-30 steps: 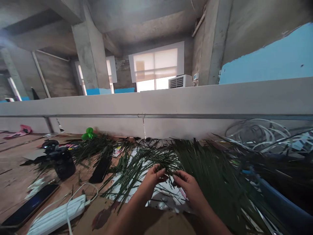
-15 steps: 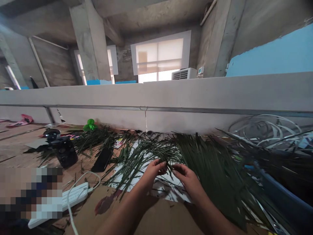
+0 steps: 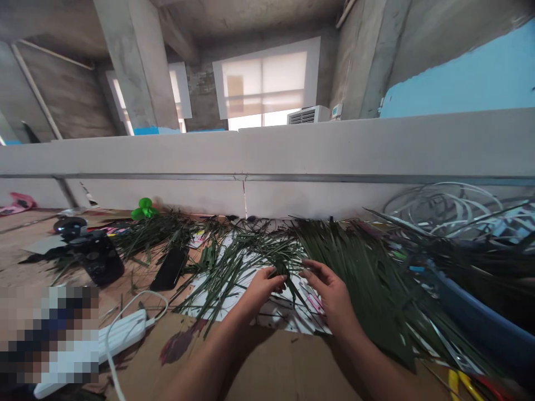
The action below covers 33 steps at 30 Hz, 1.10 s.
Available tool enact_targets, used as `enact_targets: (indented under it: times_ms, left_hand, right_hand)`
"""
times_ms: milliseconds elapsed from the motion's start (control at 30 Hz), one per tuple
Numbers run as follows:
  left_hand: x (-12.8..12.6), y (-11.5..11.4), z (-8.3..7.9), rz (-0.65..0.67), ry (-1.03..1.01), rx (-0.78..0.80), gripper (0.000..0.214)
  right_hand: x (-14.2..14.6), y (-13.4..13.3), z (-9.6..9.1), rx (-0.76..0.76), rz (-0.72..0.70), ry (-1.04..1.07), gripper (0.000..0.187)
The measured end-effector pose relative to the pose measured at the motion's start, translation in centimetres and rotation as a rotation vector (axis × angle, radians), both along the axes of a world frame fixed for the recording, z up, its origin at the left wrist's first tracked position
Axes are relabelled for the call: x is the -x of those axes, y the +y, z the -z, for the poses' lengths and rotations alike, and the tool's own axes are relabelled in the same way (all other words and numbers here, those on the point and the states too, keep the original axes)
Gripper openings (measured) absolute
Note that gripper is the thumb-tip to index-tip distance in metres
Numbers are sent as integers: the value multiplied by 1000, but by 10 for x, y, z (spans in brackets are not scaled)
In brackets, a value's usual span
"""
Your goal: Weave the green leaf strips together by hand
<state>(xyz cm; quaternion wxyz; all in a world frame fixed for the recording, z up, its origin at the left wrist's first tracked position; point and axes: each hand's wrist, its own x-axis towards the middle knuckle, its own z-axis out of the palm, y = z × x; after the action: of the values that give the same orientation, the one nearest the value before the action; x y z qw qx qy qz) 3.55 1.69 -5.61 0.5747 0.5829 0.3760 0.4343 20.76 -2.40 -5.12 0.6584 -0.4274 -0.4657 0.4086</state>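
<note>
My left hand (image 3: 264, 287) pinches a dark green piece of narrow leaf strips (image 3: 282, 269) between thumb and fingers; how the strips are joined is too small to make out. Just right of it, my right hand (image 3: 330, 291) has its thumb and fingers apart, with nothing seen between them. Under both hands lies a white sheet (image 3: 273, 322) strewn with cut green leaf strips (image 3: 225, 278). A thin pink object (image 3: 314, 302) shows on the sheet beside my right hand. To the right spreads a broad pile of long green leaves (image 3: 355, 278).
A black phone (image 3: 170, 268), a dark device (image 3: 98, 257) and a white power strip (image 3: 125, 333) with its cable lie left. A green clover-shaped object (image 3: 144, 209) stands at the back. On the right are a blue tub (image 3: 480, 317), coiled white tubing (image 3: 451, 209) and yellow handles (image 3: 463, 384).
My right hand has moved off the leaf piece and its fingers have parted. The left hand keeps its pinch on it. The pink object has come into view, and the whole view has shifted slightly.
</note>
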Motion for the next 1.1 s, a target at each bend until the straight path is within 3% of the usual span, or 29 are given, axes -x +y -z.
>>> enact_targets:
  times_ms: [500,633,867,1100]
  left_hand:
    - [2,-6,-6,53,-174,147,24]
    - [1,-5,-7,62,-156,122,21]
    - [-3,-2,-7,92,-67,28,15]
    - [-3,-2,-4,110,-43,-15,12]
  right_hand:
    - [6,0,9,14,42,-318,28]
    - [6,-3,4,3,2,-343,31]
    - [4,-1,2,30,-97,-186,37]
    - [-5,3,6,-56,41,-315,29]
